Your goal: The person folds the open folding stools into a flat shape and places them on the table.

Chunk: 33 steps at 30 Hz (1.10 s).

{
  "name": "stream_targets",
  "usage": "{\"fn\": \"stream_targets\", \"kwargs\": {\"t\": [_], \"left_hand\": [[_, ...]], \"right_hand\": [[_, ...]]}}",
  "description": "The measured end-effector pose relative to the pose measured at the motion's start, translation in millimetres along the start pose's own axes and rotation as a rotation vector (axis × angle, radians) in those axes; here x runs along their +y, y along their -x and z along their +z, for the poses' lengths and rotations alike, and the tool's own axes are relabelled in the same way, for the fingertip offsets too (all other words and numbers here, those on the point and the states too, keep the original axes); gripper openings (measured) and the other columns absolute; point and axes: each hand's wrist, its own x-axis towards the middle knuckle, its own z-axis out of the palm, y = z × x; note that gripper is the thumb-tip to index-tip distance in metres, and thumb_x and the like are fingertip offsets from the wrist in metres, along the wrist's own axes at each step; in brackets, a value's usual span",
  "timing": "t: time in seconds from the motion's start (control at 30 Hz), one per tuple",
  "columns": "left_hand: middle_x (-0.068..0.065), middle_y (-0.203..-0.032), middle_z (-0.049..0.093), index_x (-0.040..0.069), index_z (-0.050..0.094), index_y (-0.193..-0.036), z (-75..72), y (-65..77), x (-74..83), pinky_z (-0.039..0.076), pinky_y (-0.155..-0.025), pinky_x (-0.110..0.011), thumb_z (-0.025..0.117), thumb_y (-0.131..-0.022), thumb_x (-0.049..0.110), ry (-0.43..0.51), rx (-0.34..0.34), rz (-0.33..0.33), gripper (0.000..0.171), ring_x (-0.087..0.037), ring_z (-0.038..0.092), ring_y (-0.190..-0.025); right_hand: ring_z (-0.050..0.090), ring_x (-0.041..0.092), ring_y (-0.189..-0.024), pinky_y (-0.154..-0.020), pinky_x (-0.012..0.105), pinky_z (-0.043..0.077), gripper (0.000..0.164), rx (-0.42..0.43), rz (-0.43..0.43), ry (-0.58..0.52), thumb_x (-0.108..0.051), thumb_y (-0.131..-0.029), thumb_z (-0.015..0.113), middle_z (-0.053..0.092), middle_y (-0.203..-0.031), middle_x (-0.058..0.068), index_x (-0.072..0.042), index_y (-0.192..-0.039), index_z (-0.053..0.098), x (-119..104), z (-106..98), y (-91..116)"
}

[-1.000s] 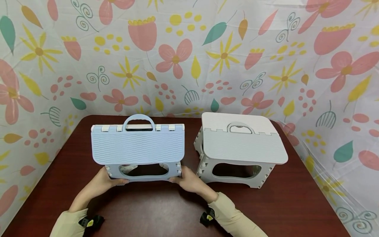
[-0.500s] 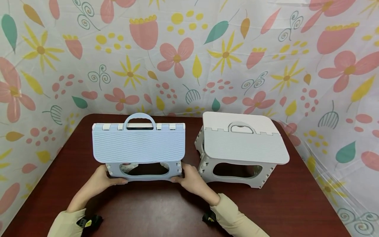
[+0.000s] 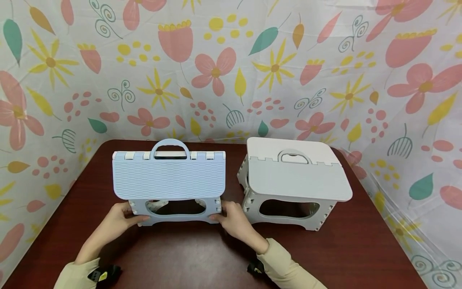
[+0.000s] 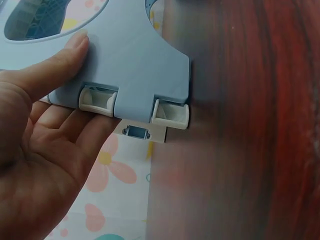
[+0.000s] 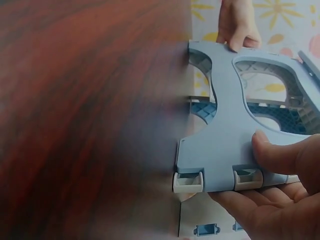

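A light blue folding stool (image 3: 169, 176) stands on the table, partly folded: its front top panel slopes toward me and its carry handle (image 3: 169, 143) sticks up at the ridge. Low on the stool's left leg panel, my left hand (image 3: 117, 220) grips the edge; in the left wrist view the thumb (image 4: 67, 62) lies on the front face with the fingers behind. Opposite it, my right hand (image 3: 234, 218) holds the right edge the same way, its thumb (image 5: 272, 152) pressed on the panel beside the cut-out in the right wrist view. The rear legs are mostly hidden.
To the right, close to my right hand, stands a second folding stool (image 3: 299, 180), white and pale grey, with its top spread flat. Both are on a dark red-brown wooden table (image 3: 180, 257). A flower-patterned cloth (image 3: 231, 80) hangs behind and around the table.
My left hand has shifted slightly left, its thumb drawn back toward the leg's edge, so more of the stool's left foot shows. My right hand and both stools stay nearly in place.
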Motion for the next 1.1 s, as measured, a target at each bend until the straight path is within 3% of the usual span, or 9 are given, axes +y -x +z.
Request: {"fn": "stream_targets", "kwargs": {"t": [0.43,0.8,1.1], "left_hand": [[0.017,-0.084,0.068,-0.004,0.068,-0.097,1.0,-1.2,-3.0,0.045,-0.052,-0.024,0.073,-0.080,-0.002,-0.022,0.007,0.096,0.018,0.002,0.056,-0.066],[0.017,-0.084,0.067,-0.001,0.068,-0.099,3.2,-3.3,-7.5,0.044,-0.051,-0.025,0.072,-0.082,0.000,-0.052,0.003,0.082,0.018,0.001,0.053,-0.064],[0.020,-0.086,0.066,-0.002,0.068,-0.100,3.2,-3.6,-6.4,0.043,-0.050,-0.025,0.073,-0.081,-0.001,-0.054,0.025,0.110,0.020,0.002,0.052,-0.063]], "right_hand": [[0.067,0.011,-0.080,-0.070,0.022,0.051,0.012,-0.003,-0.048,0.011,-0.010,-0.085,0.071,0.075,-0.090,0.004,-0.007,-0.097,0.070,0.9,0.8,2.7],[0.068,0.012,-0.079,-0.068,0.021,0.050,0.011,-0.031,-0.060,0.012,-0.009,-0.087,0.069,0.075,-0.090,0.005,-0.007,-0.098,0.071,2.8,-0.8,0.1],[0.068,0.012,-0.081,-0.069,0.021,0.051,0.012,-0.033,-0.061,0.009,-0.009,-0.087,0.069,0.075,-0.091,0.004,-0.007,-0.099,0.071,4.2,-1.3,-1.7]]}}
